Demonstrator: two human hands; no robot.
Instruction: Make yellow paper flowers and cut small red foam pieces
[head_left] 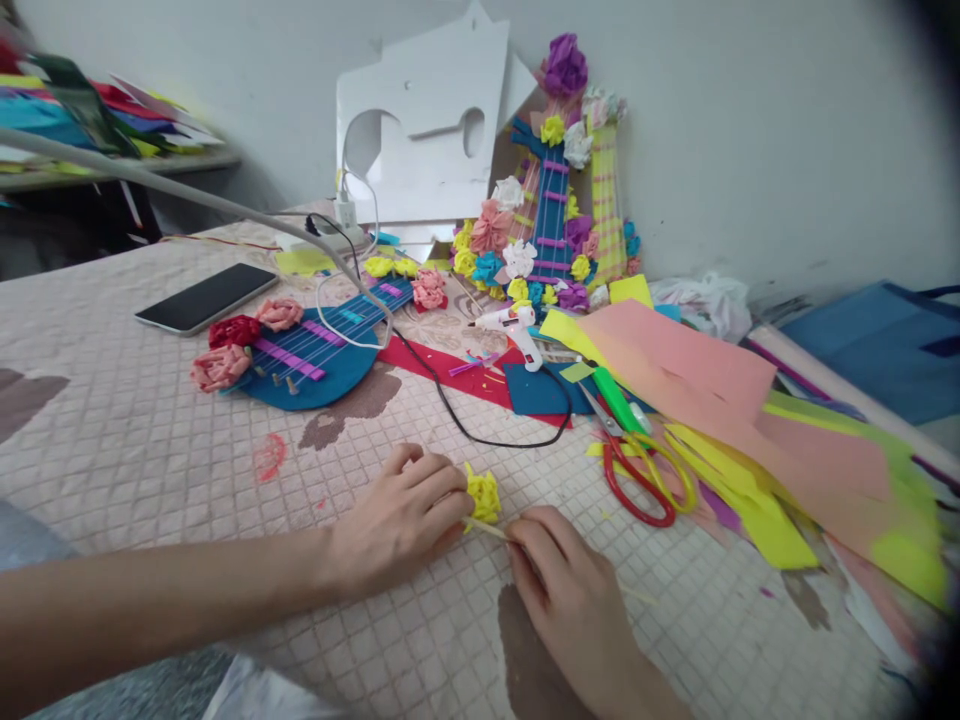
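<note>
My left hand (409, 510) is closed at the left side of a small crumpled yellow paper flower (484, 496), its fingertips curled against it. A thin pale wooden stick (489, 528) runs from just below the flower into my right hand (566, 595). The fingers of that hand are pinched round the stick, and its far end shows beyond the knuckles. Whether the stick touches the flower is hidden by my left fingers. Behind my hands lies a blue guitar-shaped cutout (330, 350) with purple strips, strings and paper roses.
A white glue gun (517, 325) with a black cable (480, 438) lies mid-table. Red-handled scissors (637, 490) and layered coloured paper (750, 430) spread on the right. A phone (206, 298) rests at left. Decorated paper guitars (551, 215) lean against the wall.
</note>
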